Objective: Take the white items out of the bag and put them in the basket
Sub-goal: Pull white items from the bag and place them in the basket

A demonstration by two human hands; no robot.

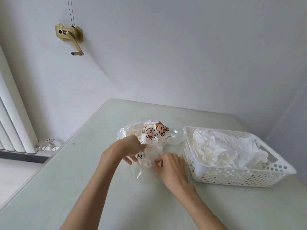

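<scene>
A clear plastic bag (154, 135) printed with cartoon animals lies on the table's middle, holding white crumpled items (137, 128). My left hand (126, 149) grips the bag's near left side, fingers curled into the plastic. My right hand (171, 165) pinches the bag's near edge from the right. To the right stands a white perforated basket (232, 176) heaped with white crumpled items (224, 146).
The pale green table (83, 188) runs from the near edge to the white wall. A white radiator (15, 123) with a valve stands at the left beyond the table's edge. A brass crank box (69, 33) hangs on the wall.
</scene>
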